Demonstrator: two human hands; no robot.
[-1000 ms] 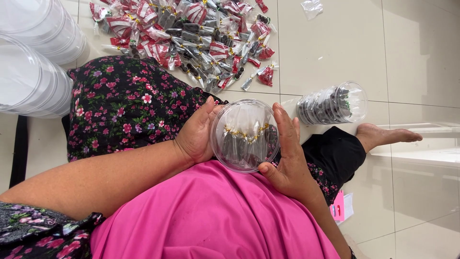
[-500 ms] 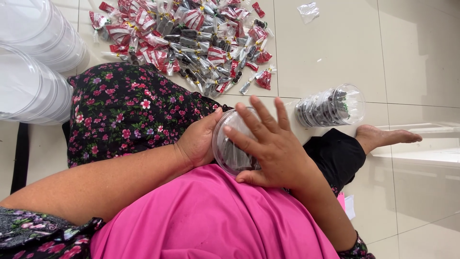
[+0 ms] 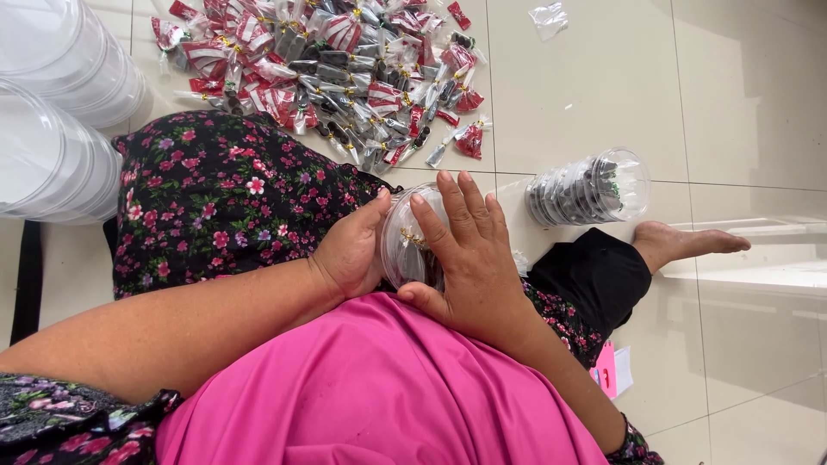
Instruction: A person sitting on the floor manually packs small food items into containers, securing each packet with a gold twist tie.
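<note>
- The person sits on the pale tiled floor (image 3: pixel 758 103), and everything here is placed against the small round clear plastic jar (image 3: pixel 407 241) held in the lap.
- The left hand (image 3: pixel 349 251) cups that jar from its left side, thumb lying along the rim, fingers wrapped behind it: a firm grasp.
- The right hand (image 3: pixel 472 250) lies flat over the jar's mouth, fingers spread and stretched forward, palm pressing down on the clear top; it covers the jar rather than clenching it.
- Inside the jar, through the wall, dark pieces and a bit of gold twist-tie show; more than that I cannot make out.
- The jar rests against the dark floral skirt (image 3: pixel 215 198), which spreads to its left, and just above the bright pink shirt (image 3: pixel 370 396).
- Beyond the jar, further out on the floor, lies a heap of small cellophane sweet packets (image 3: pixel 327 60), red, silver and dark, tied with gold.
- To the jar's right, well apart, a second clear round jar (image 3: pixel 590 185) lies on its side on the floor, already packed with dark pieces.
- Past that, a bare foot (image 3: pixel 689 244) sticks out from a black trouser leg (image 3: pixel 594 275).
- Far to the jar's left stand stacks of empty clear plastic tubs (image 3: pixel 60 112).
</note>
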